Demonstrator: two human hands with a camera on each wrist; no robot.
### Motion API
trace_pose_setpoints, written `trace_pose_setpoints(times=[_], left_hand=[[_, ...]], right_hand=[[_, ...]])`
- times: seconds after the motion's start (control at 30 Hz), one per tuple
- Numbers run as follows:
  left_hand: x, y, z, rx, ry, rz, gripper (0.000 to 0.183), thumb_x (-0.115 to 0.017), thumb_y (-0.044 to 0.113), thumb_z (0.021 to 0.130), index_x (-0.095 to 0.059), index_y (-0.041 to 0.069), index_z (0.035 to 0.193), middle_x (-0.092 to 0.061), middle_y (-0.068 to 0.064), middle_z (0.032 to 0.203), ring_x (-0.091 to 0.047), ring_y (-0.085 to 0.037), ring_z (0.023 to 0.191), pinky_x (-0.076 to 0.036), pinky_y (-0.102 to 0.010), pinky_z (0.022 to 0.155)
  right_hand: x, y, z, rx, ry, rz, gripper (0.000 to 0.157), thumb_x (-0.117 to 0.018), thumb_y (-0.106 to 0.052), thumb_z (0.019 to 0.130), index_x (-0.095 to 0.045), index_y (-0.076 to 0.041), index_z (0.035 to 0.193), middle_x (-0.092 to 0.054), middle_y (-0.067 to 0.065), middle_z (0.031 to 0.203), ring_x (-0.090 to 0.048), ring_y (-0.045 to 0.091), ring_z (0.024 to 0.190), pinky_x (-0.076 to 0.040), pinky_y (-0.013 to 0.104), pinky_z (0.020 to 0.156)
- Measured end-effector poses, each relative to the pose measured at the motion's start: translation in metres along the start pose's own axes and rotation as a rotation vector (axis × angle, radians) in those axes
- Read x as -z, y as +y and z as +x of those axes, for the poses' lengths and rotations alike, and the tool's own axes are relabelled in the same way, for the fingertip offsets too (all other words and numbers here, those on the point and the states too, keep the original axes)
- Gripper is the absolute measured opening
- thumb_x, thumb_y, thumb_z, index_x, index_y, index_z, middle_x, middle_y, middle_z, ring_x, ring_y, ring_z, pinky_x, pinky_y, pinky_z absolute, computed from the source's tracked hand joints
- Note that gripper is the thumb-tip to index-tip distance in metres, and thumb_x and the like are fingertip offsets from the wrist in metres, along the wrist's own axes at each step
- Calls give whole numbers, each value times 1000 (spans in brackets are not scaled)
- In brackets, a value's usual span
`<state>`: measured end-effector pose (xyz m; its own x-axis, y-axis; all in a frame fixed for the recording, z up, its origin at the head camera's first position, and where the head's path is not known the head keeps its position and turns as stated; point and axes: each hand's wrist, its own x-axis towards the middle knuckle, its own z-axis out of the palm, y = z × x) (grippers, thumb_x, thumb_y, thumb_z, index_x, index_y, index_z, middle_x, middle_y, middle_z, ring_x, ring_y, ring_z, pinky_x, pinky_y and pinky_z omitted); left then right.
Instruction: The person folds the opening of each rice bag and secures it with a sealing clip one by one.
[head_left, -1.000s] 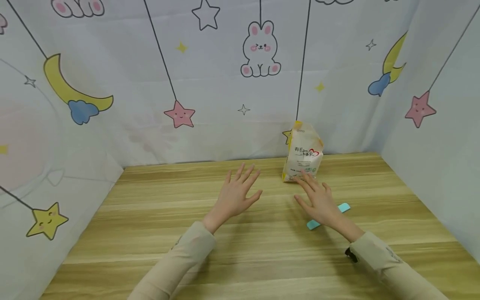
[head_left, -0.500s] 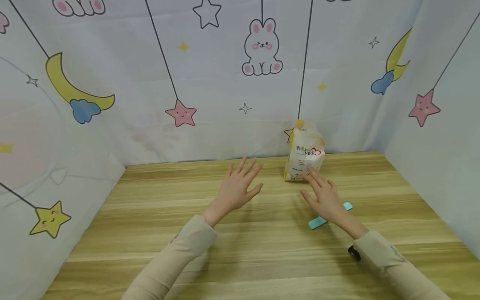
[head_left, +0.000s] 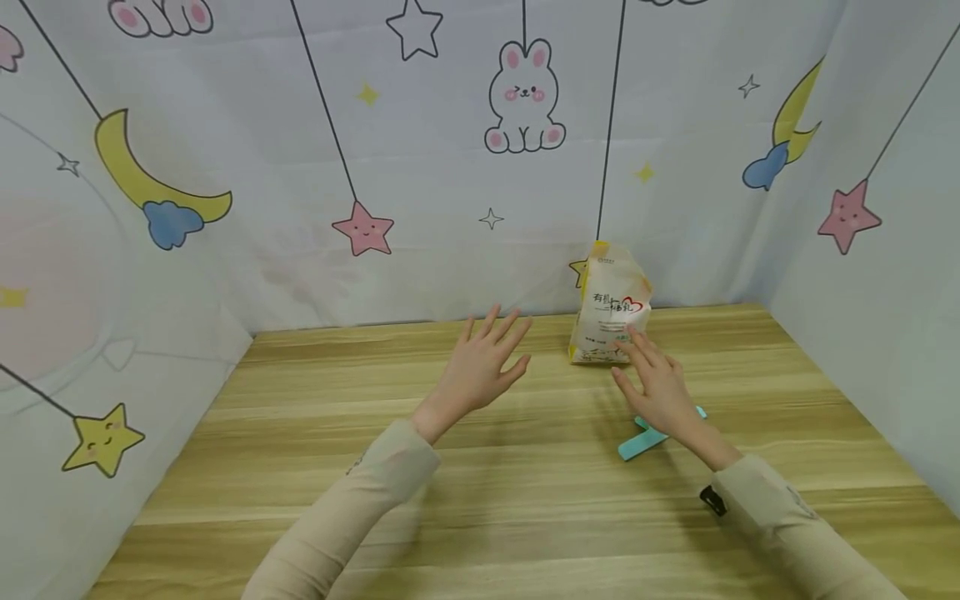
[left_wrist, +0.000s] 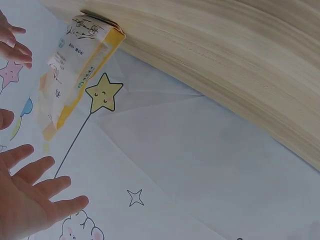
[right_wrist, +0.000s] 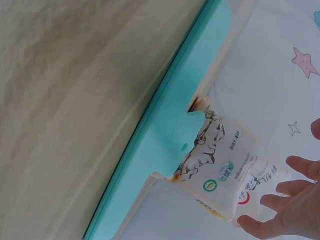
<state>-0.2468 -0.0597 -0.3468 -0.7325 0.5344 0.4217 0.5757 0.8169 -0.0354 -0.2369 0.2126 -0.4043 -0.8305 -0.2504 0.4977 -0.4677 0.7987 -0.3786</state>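
My left hand (head_left: 480, 367) hovers over the middle of the table with fingers spread and nothing in it. To its right my right hand (head_left: 662, 392), also with spread fingers, is held above a long teal bag clip (head_left: 636, 447) and partly covers it. A tab with a small hole sticks out from the clip's side (right_wrist: 155, 145) in the right wrist view. Behind the right hand stands a cream and yellow paper bag (head_left: 611, 279) with printed characters and a red heart. The right fingertips overlap its lower part in the head view. In the left wrist view the left hand (left_wrist: 35, 200) shows its palm side.
The wood-grain table (head_left: 360, 392) ends at a white curtain (head_left: 420, 158) printed with stars, moons and rabbits. White sheets also close off the left and right sides. A small black object (head_left: 713, 501) shows at the right sleeve's cuff.
My right hand has drifted right and slightly up, uncovering the tab of the bag clip. The left hand has shifted slightly up and right. Bag and clip stay put.
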Motion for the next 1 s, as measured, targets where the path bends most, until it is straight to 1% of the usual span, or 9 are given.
trace_pose_setpoints(times=[0.33,0.43,0.53,0.63,0.8,1.0], left_hand=[[2,-3,9,-9,16,22,51,-47,37,90,-37,18,136,-37,-4,141,-29,-29,133,-26,-53,104],[4,-4,13,-6,14,25,50,-47,37,90,-38,18,136,-36,-4,141,-29,-28,133,-26,-53,104],[6,-4,18,-5,16,28,50,-45,37,91,-37,17,136,-36,-3,142,-28,-27,134,-26,-52,104],[8,-4,23,-14,25,38,49,-44,37,92,-37,17,137,-37,-3,142,-29,-27,133,-27,-51,104],[11,-3,28,-36,39,50,48,-43,35,92,-38,17,136,-38,-3,141,-31,-27,132,-28,-50,103],[15,-2,36,-42,37,39,49,-45,34,92,-37,17,136,-38,-3,141,-31,-27,133,-27,-50,104]], right_hand=[[3,7,2,-55,7,21,43,-48,-22,91,-44,-1,127,-25,24,143,-27,45,128,-22,66,92],[3,9,4,-62,24,31,43,-49,-19,90,-44,1,127,-25,25,142,-28,46,127,-23,66,90],[3,11,7,-62,60,51,42,-51,-16,89,-44,2,126,-26,26,141,-30,46,126,-26,65,88],[2,14,9,-65,80,71,42,-51,-17,89,-44,2,126,-26,26,141,-31,47,125,-27,65,85],[3,18,12,-65,95,93,44,-51,-15,89,-42,3,127,-26,27,141,-33,50,122,-25,70,86],[6,21,15,-86,95,99,46,-52,-13,88,-40,3,129,-26,26,141,-32,49,122,-23,71,88]])
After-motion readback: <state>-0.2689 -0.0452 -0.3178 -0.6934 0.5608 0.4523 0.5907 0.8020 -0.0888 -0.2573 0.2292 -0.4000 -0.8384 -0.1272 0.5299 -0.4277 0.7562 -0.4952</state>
